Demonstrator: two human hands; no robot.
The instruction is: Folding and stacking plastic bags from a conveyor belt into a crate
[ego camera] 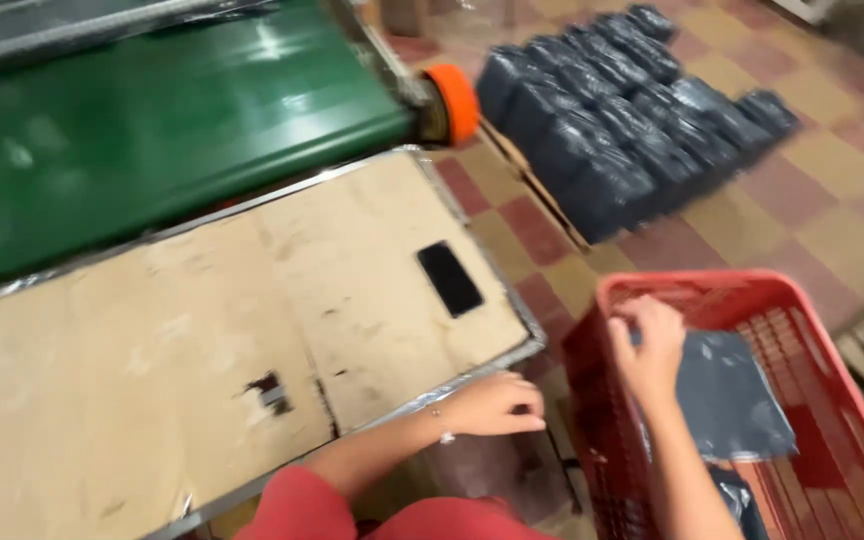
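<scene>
From the head view we judge the step in hand to be lifting a flat dark grey plastic pouch (732,395) out of the red slatted plastic crate (857,430). Our right hand (649,345) is inside the crate near its left wall, fingers pinched narrow on the pouch's upper left corner, and the pouch lies tilted across the crate's middle. Our left hand (497,405) rests at the near right edge of the worn, metal-rimmed cardboard-topped table (152,350); its fingers lie loosely together, holding nothing. In our judgement the next move calls for a firm pinch and a clean lift over the crate's wall. We count one crate, one pouch in hand and a second dark one (737,495) partly hidden at the crate's near end, one black flat phone-like slab (449,278) near the table's right edge, one green conveyor belt (152,120) with one orange roller end (455,100), and a stack of dark wrapped bundles (632,110) on the chequered floor, too blurred to number.
</scene>
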